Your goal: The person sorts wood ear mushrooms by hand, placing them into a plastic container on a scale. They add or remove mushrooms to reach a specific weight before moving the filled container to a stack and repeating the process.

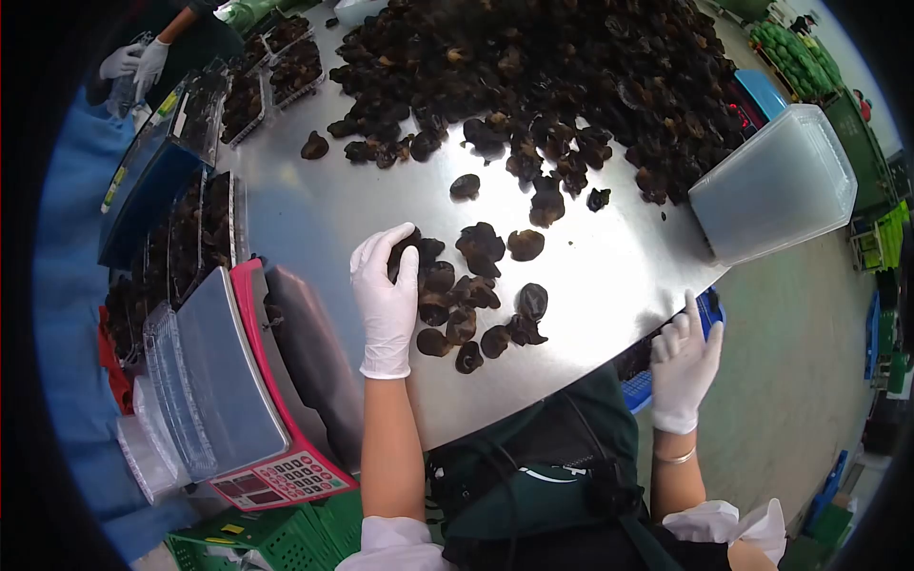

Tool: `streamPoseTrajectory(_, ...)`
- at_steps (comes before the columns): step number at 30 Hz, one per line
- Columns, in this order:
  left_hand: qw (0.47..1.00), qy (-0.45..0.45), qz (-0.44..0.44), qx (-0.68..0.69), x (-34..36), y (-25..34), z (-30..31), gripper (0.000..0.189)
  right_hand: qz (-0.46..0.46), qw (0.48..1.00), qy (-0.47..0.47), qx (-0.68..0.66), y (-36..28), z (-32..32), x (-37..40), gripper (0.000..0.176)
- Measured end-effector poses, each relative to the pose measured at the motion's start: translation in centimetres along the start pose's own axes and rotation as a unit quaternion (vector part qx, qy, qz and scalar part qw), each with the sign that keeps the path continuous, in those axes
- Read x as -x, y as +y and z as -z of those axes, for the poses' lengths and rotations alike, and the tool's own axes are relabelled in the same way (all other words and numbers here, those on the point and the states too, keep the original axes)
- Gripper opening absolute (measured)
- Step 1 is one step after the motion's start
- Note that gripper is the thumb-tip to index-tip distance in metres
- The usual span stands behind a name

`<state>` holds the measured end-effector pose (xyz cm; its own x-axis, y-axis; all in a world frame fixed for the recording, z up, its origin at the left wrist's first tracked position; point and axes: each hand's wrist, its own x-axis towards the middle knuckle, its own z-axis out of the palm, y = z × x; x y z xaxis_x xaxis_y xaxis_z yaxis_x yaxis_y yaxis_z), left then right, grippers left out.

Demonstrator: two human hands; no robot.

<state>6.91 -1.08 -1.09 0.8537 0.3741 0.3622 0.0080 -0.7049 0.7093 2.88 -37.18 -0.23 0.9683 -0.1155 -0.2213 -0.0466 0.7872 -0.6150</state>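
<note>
My left hand [386, 300], in a white glove, rests over the metal table [314, 205] with thumb and fingers closed around a dark wood ear mushroom [405, 249]. Just right of it lies a loose group of wood ear mushrooms [462, 324], brown-black and curled. Past the table's right edge, my gloved right hand [684, 371] is raised with its fingers apart, nothing in it. Below and beside that hand, a blue basket [636, 390] with dark contents is partly hidden by the table. A big heap of wood ear mushrooms [533, 67] covers the table's far side.
A pink-framed scale [271, 381] stands at the left, near stacked clear trays [176, 390]. Filled trays [295, 71] line the far left. A translucent tub [776, 186] sits at the right edge. Another person's gloved hands [138, 67] show at upper left. Green crates [276, 538] are below.
</note>
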Motion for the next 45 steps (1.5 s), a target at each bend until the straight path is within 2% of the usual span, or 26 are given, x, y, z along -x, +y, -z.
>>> streamPoseTrajectory(1,1.0,0.0,-0.001,-0.001,0.0,0.0,0.0,0.023,0.015,0.997,-0.029,0.068,1.3,-1.6,0.7,0.052)
streamPoseTrajectory(2,1.0,-0.002,0.008,0.012,0.1,-0.2,0.0,0.022,0.017,0.976,-0.003,0.217,2.5,-2.7,1.0,0.045)
streamPoseTrajectory(3,1.0,-0.003,0.017,0.024,0.1,-0.2,0.0,0.022,-0.004,0.932,-0.052,0.359,3.5,-4.2,1.2,0.035)
streamPoseTrajectory(4,1.0,-0.002,0.015,0.023,0.2,-0.2,0.1,0.022,-0.043,0.857,-0.09,0.506,3.7,-6.8,1.3,0.037)
streamPoseTrajectory(5,0.998,-0.004,0.043,0.049,0.3,-0.2,0.2,0.021,0.049,0.798,-0.198,0.566,5.9,-6.3,0.5,0.05)
streamPoseTrajectory(6,0.994,-0.007,0.072,0.076,0.5,-0.1,0.4,0.02,0.104,0.782,-0.247,0.562,8.2,-7.2,0.2,0.061)
streamPoseTrajectory(7,0.995,-0.006,0.069,0.075,0.7,0.0,0.5,0.02,0.168,0.683,-0.296,0.646,8.9,-9.6,-0.3,0.07)
streamPoseTrajectory(11,0.98,0.069,0.108,0.15,0.9,-0.1,1.1,0.017,0.232,0.557,-0.307,0.736,14.6,-13.7,-1.5,0.076)
streamPoseTrajectory(12,0.969,0.103,0.124,0.186,0.8,-0.4,1.1,0.017,0.225,0.553,-0.325,0.733,15.8,-14.3,-1.2,0.075)
streamPoseTrajectory(17,0.975,0.086,0.082,0.186,0.2,-1.6,1.5,0.018,0.246,0.525,-0.446,0.682,16.8,-15.3,-0.9,0.066)
streamPoseTrajectory(18,0.979,0.088,0.076,0.168,0.1,-1.7,1.5,0.017,0.272,0.574,-0.442,0.633,16.1,-15.3,-1.7,0.054)
streamPoseTrajectory(19,0.982,0.09,0.073,0.15,0.1,-1.7,1.5,0.017,0.273,0.573,-0.443,0.633,15.1,-14.9,-3.0,0.054)
streamPoseTrajectory(21,0.98,0.092,0.089,0.152,0.1,-1.2,1.8,0.019,0.317,0.646,-0.367,0.59,13.0,-13.7,-5.6,0.044)
streamPoseTrajectory(23,0.969,0.09,0.108,0.204,0.0,-0.9,1.9,0.021,0.346,0.58,-0.245,0.695,11.3,-13.4,-6.6,0.035)
streamPoseTrajectory(25,0.967,0.097,0.109,0.207,-0.2,-0.9,2.0,0.022,0.331,0.515,-0.28,0.74,10.7,-11.7,-7.5,0.031)
streamPoseTrajectory(29,0.963,0.11,0.13,0.212,0.0,-1.2,2.5,0.024,0.312,0.524,-0.286,0.739,8.4,-9.9,-6.8,0.015)
streamPoseTrajectory(30,0.962,0.112,0.13,0.211,0.1,-1.4,2.5,0.024,0.297,0.56,-0.26,0.728,7.3,-10.0,-6.5,0.011)
streamPoseTrajectory(32,0.942,0.125,0.179,0.255,0.1,-1.8,2.5,0.025,0.291,0.556,-0.244,0.74,4.9,-7.9,-7.3,0.016)
streamPoseTrajectory(34,0.944,0.142,0.178,0.237,0.0,-1.4,2.7,0.027,0.257,0.547,-0.188,0.774,1.9,-6.3,-8.3,0.015)
streamPoseTrajectory(35,0.946,0.158,0.182,0.219,0.0,-1.2,2.8,0.029,0.288,0.492,-0.154,0.807,0.5,-4.9,-9.0,0.021)
streamPoseTrajectory(37,0.935,0.175,0.189,0.244,0.0,-1.1,2.9,0.03,0.381,0.451,-0.038,0.806,-0.8,-4.2,-9.6,0.028)
streamPoseTrajectory(38,0.923,0.189,0.198,0.27,0.1,-1.0,3.0,0.03,0.381,0.451,-0.036,0.806,-0.9,-4.1,-9.7,0.028)
streamPoseTrajectory(40,0.92,0.191,0.202,0.275,0.2,-1.1,3.0,0.029,0.392,0.463,-0.122,0.785,-0.2,-6.9,-8.9,0.034)
streamPoseTrajectory(42,0.918,0.191,0.202,0.282,0.1,-1.3,3.0,0.027,0.338,0.516,-0.173,0.768,2.9,-8.6,-9.0,0.038)
streamPoseTrajectory(44,0.923,0.188,0.202,0.269,0.2,-1.6,2.9,0.028,0.328,0.443,-0.186,0.813,6.3,-10.0,-9.1,0.053)
streamPoseTrajectory(45,0.924,0.186,0.198,0.27,0.3,-1.8,2.9,0.028,0.27,0.45,-0.2,0.828,7.3,-10.6,-8.4,0.064)
